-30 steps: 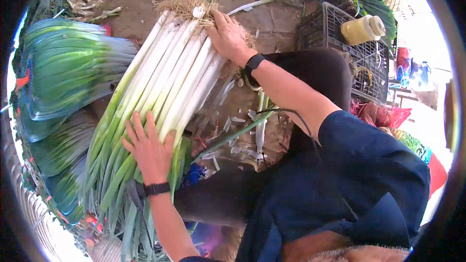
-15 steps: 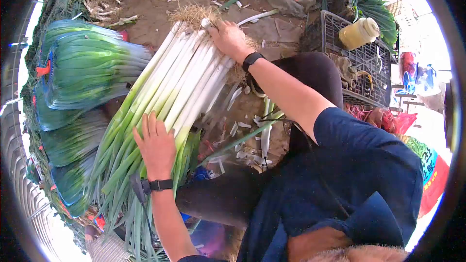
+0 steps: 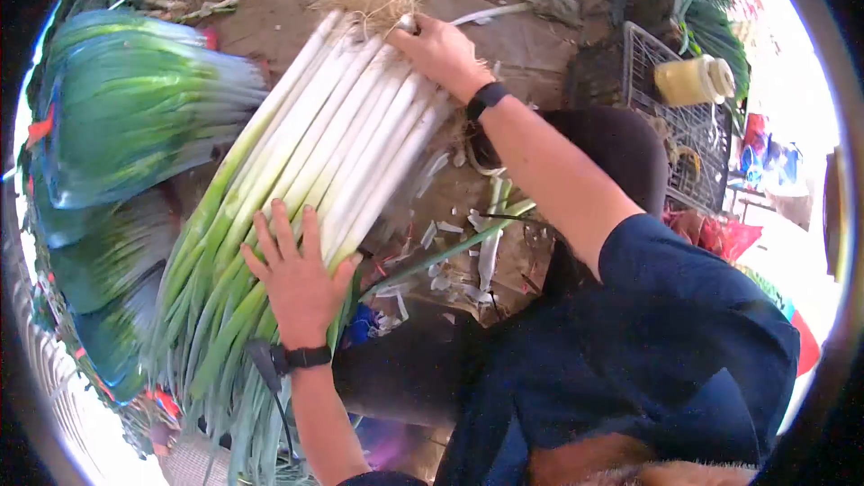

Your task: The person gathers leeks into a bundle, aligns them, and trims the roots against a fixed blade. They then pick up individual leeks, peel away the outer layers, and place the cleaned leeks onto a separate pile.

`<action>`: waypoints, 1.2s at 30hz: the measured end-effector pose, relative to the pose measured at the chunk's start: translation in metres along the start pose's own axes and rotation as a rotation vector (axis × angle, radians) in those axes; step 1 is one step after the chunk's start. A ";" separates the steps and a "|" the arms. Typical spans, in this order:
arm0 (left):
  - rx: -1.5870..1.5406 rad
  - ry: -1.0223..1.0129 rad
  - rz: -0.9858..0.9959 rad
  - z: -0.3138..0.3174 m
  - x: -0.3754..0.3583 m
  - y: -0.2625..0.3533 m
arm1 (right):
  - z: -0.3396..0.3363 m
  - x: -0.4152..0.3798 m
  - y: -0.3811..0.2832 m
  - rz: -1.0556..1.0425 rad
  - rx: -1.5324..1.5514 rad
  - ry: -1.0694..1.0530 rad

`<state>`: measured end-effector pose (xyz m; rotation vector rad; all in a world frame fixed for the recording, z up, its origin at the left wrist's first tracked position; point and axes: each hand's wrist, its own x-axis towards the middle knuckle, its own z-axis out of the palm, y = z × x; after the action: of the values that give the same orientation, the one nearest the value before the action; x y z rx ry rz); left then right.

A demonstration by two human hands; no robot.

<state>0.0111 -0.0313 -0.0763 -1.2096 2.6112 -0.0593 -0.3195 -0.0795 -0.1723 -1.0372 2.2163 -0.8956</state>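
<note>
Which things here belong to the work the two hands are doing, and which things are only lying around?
In hand:
- bundle of leeks
- left hand, flat on the green part
- right hand, at the root end

Lying about:
- bagged leek bundles
- wire crate
- yellow bottle
- leek trimmings

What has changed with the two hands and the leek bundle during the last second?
Little changed. The left hand slid slightly along the leek bundle, still pressing flat on it where white turns green. The right hand stays at the root end. Nothing was taken or released; the wrapped bundles lie unchanged.
</note>
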 end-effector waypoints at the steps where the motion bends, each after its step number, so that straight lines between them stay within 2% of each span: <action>1: 0.000 -0.009 0.007 -0.001 -0.005 0.000 | 0.000 0.005 -0.002 0.000 -0.035 -0.031; 4: -0.014 0.051 0.028 -0.001 -0.007 0.000 | -0.002 0.004 -0.006 0.017 -0.065 -0.072; 6: 0.011 0.063 -0.005 -0.004 -0.010 0.003 | -0.001 -0.016 -0.023 0.064 -0.171 0.076; 7: -0.012 0.069 -0.003 -0.005 -0.010 0.005 | -0.006 -0.027 -0.034 0.109 -0.153 0.033; 9: -0.027 0.119 0.015 -0.004 -0.015 0.004 | -0.004 -0.026 -0.031 0.074 -0.106 0.038; 10: -0.012 0.100 0.004 -0.006 -0.027 0.001 | -0.001 -0.029 -0.023 0.063 -0.081 0.049; 13: 0.099 -0.119 -0.159 -0.035 -0.046 -0.006 | 0.000 -0.017 -0.020 0.041 -0.045 0.050; 15: 0.106 -0.108 -0.176 -0.036 -0.081 -0.023 | 0.007 -0.018 -0.014 0.034 -0.016 0.109; 17: 0.092 -0.074 -0.199 -0.032 -0.101 -0.025 | 0.007 -0.019 -0.010 0.029 -0.037 0.082; 22: 0.115 0.014 -0.214 -0.003 -0.093 -0.025 | 0.021 0.001 0.001 -0.040 -0.051 0.153; 26: 0.105 0.078 -0.198 0.005 -0.099 -0.031 | 0.011 -0.008 -0.012 -0.015 -0.046 0.091; 27: 0.100 0.110 -0.193 0.000 -0.097 -0.025 | 0.018 -0.005 -0.002 -0.035 -0.034 0.163; 28: 0.086 0.065 -0.221 -0.009 -0.097 -0.021 | 0.022 -0.004 -0.002 -0.043 -0.096 0.241; 31: 0.091 -0.018 -0.253 -0.026 -0.105 -0.010 | 0.012 -0.015 -0.008 -0.042 -0.060 0.184; 34: 0.085 -0.031 -0.232 -0.020 -0.099 -0.011 | 0.001 -0.015 -0.014 0.037 -0.008 0.026; 36: 0.106 0.020 -0.218 -0.009 -0.096 -0.021 | 0.007 -0.017 -0.012 -0.002 -0.022 0.125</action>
<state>0.0836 0.0270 -0.0431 -1.4551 2.4476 -0.2496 -0.2999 -0.0743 -0.1654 -1.0190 2.3329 -0.9626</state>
